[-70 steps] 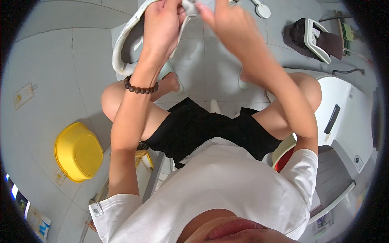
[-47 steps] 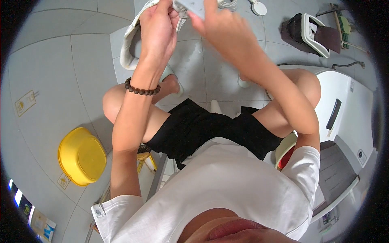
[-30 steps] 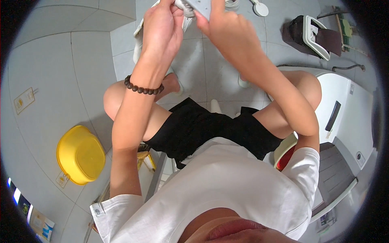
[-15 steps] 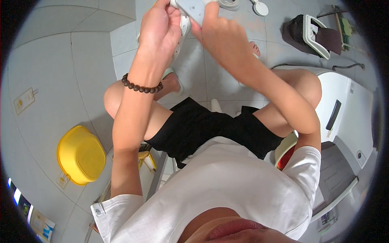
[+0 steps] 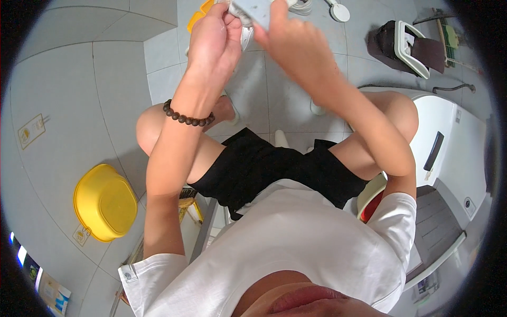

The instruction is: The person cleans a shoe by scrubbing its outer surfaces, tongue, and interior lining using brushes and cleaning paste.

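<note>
Near the top edge of the picture, both my arms reach forward over my knees. My left hand (image 5: 216, 39), its wrist in dark beads, is closed with curled fingers at a white thing whose kind I cannot make out. My right hand (image 5: 301, 50) grips the side of a flat pale blue-white piece (image 5: 256, 11), dotted with small dark specks. This piece lies between the two hands, cut off by the picture's edge. Below it, beside my left fingers, a white strip with small holes (image 5: 246, 37) shows. An orange-yellow object (image 5: 197, 18) peeks out behind my left hand.
A yellow basin (image 5: 105, 203) hangs on the grey tiled wall at left. To the right stands a white appliance (image 5: 441, 124) with a dark handle. Farther off are a white-framed bin (image 5: 412, 50), a coiled pale hose (image 5: 302, 7) and a white round-headed thing (image 5: 339, 11).
Both hands have shifted slightly to the right, and the pale piece has tilted with them. The orange-yellow object has come into view behind my left hand.
</note>
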`<state>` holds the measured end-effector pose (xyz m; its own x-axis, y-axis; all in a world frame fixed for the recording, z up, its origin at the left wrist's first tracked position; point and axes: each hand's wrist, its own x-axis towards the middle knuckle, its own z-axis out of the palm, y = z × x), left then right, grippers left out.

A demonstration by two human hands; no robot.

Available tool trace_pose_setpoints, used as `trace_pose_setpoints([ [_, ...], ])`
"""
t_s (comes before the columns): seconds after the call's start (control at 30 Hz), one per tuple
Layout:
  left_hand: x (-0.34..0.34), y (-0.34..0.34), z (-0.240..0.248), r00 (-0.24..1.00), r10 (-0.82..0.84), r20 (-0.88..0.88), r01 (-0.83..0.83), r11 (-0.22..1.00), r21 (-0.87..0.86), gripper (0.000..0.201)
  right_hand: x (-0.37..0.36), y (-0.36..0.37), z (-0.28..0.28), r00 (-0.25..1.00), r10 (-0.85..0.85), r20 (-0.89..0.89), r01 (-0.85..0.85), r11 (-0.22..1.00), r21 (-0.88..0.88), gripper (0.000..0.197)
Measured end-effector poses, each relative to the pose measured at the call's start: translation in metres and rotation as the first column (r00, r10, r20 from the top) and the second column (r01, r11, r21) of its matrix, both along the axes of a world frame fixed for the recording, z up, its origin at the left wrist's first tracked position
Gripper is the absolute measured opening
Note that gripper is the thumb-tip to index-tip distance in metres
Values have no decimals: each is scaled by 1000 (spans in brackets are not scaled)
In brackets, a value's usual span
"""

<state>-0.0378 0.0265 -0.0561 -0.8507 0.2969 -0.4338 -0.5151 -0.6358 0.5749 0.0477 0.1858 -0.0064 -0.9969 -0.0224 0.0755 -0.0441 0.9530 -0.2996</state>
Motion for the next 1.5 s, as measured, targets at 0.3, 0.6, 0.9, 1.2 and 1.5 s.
trace_pose_setpoints([
  [0.3,18,23,37,991,11,-132,-7,999,33,21,-14,18,18,977,-46,-207,45,999,-7,41],
  [0.6,-5,21,14,996,-88,19,80,956,284,14,10,-1,4,999,-8,-36,8,1000,-4,47],
  [0.9,-9,0,-3,995,50,90,-62,990,130,11,25,-11,-11,981,59,-187,-34,990,136,46],
  [1.2,17,20,43,995,68,-75,-72,997,-43,19,6,-9,5,973,50,-227,-23,992,121,40],
  [1.5,27,32,32,990,-32,-141,27,999,-37,19,-21,13,13,958,-63,-281,71,997,18,40],
])
